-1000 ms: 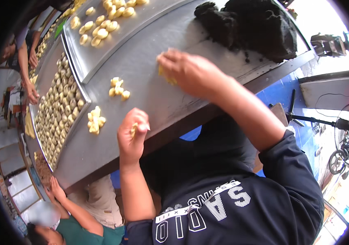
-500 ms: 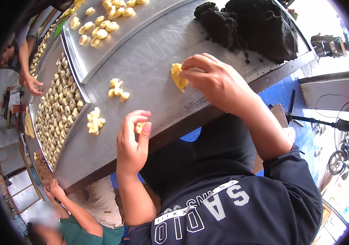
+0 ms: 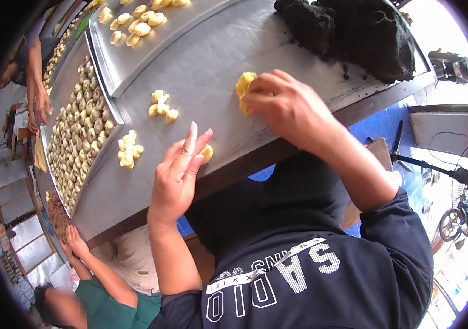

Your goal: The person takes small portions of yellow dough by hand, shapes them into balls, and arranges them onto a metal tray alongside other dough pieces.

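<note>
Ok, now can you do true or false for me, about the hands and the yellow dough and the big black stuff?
1. The right hand has its fingers on a yellow dough lump. True.
2. The big dark mass sits in the tray of round balls. False: it sits on the metal table, at the picture's upper right.
3. Two small clusters of yellow dough pieces lie outside the trays. True.
4. The left hand is touching the dark mass. False: it is far from it, with a small dough piece by its thumb.
5. Someone in a green shirt is at the lower left. True.
</note>
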The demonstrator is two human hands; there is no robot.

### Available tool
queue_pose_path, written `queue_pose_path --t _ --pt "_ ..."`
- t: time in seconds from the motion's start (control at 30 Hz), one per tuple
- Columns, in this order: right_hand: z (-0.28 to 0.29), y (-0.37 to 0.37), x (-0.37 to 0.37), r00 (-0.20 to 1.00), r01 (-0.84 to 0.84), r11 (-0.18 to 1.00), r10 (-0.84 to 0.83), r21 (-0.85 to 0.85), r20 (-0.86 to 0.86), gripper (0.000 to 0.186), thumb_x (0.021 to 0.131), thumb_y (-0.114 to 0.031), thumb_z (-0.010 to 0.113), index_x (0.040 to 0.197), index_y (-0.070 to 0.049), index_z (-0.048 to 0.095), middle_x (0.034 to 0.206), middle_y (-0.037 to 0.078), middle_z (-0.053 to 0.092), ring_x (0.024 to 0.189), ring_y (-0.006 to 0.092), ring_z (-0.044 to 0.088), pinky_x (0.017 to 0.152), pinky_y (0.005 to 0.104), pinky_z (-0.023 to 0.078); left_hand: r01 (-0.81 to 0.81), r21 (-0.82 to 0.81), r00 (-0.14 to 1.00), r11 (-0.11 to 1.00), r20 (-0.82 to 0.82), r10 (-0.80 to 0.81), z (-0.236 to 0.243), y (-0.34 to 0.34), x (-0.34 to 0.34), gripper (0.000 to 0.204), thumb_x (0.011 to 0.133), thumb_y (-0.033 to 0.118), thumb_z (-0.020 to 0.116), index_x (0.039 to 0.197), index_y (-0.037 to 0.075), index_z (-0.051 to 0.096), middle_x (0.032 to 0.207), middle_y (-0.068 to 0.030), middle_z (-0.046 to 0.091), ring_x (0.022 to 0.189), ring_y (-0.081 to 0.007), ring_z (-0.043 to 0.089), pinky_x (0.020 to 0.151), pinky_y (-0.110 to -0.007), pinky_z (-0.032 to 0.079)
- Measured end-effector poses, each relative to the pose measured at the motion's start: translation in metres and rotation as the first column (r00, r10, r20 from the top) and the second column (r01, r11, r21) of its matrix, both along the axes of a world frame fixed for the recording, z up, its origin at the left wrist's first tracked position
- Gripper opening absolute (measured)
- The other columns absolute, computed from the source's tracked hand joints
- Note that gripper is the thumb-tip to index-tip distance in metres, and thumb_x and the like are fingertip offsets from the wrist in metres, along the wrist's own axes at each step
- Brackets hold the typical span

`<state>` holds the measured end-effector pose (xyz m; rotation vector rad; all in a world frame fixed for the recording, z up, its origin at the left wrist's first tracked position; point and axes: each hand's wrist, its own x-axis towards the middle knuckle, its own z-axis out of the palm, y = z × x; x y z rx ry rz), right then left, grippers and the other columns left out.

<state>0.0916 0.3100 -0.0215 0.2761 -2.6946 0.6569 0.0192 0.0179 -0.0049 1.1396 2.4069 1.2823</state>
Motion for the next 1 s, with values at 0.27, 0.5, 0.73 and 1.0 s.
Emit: queue_pose_path --t 0.27,0.5,0.73,1.0 --pt "0.005 0.000 -0.024 0.990 -0.138 0.990 0.137 0.009 0.032 0.010 0.091 -0.018 0.083 0.091 -0.008 0.080 0.113 0.005 0.075 0.109 0.0277 0.072 0.093 0.0425 0.063 -0.132 0.101 0.962 0.986 0.253 0.102 -0.025 -0.020 -0.001 0.043 0.098 0.000 0.086 0.140 -0.003 0.079 0.098 -0.0074 0.081 0.092 -0.0147 0.077 0.092 -0.030 0.063" --pt "0.001 -0.018 0.010 0.994 0.078 0.997 -0.078 0.000 -0.081 0.017 0.089 -0.012 0.084 0.106 -0.010 0.083 0.120 0.009 0.072 0.112 0.0308 0.070 0.098 0.0457 0.062 -0.182 -0.040 0.930 0.982 -0.333 0.159 -0.025 -0.007 0.019 0.053 0.096 0.010 0.090 0.146 0.003 0.076 0.119 -0.0089 0.088 0.127 -0.0307 0.076 0.110 -0.041 0.056" --pt "-0.010 -0.008 -0.001 0.990 0.043 0.998 -0.037 0.037 -0.133 0.011 0.092 -0.013 0.077 0.102 -0.008 0.074 0.120 0.008 0.071 0.113 0.0285 0.071 0.089 0.0418 0.066 -0.168 0.117 0.984 0.979 0.078 0.159 -0.026 -0.022 0.033 0.051 0.098 0.005 0.088 0.144 -0.002 0.068 0.155 -0.0253 0.069 0.137 -0.0389 0.073 0.119 -0.047 0.057" --pt "0.003 -0.017 -0.016 0.998 -0.046 0.990 0.041 0.132 0.039 0.003 0.090 -0.009 0.074 0.092 -0.007 0.074 0.107 0.010 0.071 0.107 0.0287 0.073 0.090 0.0412 0.065 -0.105 -0.206 0.950 0.973 -0.309 0.037 -0.015 -0.024 0.007 0.010 0.103 0.004 0.081 0.109 0.000 0.073 0.121 -0.0123 0.069 0.102 -0.0262 0.072 0.089 -0.038 0.061"
